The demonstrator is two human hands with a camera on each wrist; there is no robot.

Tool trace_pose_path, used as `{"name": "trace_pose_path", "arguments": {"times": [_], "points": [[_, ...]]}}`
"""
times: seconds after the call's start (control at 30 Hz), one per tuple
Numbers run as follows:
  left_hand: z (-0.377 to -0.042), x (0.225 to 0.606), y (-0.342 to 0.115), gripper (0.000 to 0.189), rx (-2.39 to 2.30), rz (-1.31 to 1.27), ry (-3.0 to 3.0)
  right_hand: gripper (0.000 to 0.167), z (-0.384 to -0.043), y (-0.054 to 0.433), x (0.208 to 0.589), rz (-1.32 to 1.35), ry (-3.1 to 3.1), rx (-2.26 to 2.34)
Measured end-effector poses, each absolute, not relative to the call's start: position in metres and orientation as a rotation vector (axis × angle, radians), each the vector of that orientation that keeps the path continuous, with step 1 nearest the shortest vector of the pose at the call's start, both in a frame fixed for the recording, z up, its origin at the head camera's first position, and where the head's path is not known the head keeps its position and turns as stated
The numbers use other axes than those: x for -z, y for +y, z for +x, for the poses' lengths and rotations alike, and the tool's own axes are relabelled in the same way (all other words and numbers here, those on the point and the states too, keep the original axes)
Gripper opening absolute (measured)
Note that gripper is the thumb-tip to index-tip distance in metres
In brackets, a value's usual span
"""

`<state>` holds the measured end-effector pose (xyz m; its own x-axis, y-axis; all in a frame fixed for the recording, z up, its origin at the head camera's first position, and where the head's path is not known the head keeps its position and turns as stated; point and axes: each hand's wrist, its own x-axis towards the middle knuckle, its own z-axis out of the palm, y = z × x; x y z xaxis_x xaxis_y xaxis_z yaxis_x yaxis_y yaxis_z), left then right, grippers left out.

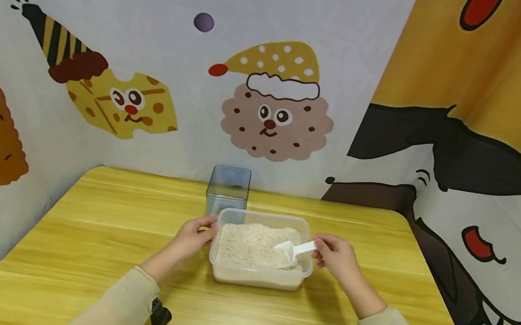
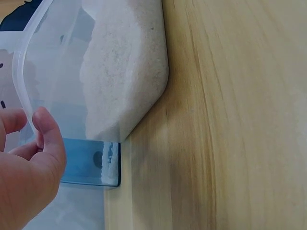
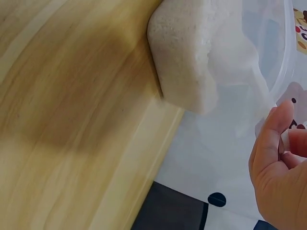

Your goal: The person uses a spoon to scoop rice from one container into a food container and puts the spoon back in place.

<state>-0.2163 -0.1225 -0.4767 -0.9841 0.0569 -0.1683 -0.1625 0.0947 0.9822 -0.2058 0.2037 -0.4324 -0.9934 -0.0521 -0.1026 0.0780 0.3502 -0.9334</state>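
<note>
A clear plastic tub (image 1: 258, 278) holds a heap of pale, fine-grained material (image 1: 247, 243). My left hand (image 1: 192, 238) pinches the tub's left rim between thumb and fingers; the left wrist view shows this grip close up. At the right side, my right hand (image 1: 338, 260) grips the handle of a white scoop (image 1: 304, 247), its bowl resting in the grains toward the right of the heap. Through the tub's wall, the scoop (image 3: 235, 62) shows dimly in the right wrist view. Behind the tub's left part stands a translucent blue-grey container (image 1: 229, 183) with some white material low inside.
The wood-grain table (image 1: 121, 254) carries both containers. A cloth printed with cartoon figures (image 1: 274, 124) hangs close behind the table's back edge and along both sides. Black wrist devices (image 1: 159, 315) sit at the sleeve cuffs.
</note>
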Motion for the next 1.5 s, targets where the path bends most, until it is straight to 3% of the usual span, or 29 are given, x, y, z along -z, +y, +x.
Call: {"name": "trace_pose_path", "arguments": {"times": [0.67, 1.5], "points": [[-0.216, 0.474, -0.122, 0.044, -2.0, -0.116, 2.19, 0.032, -0.207, 0.209, 0.444, 0.234, 2.209, 1.942], [-0.216, 0.476, -0.123, 0.043, -1.993, -0.103, 2.213, 0.033, -0.216, 0.214, 0.436, 0.276, 1.982, 2.096]]}}
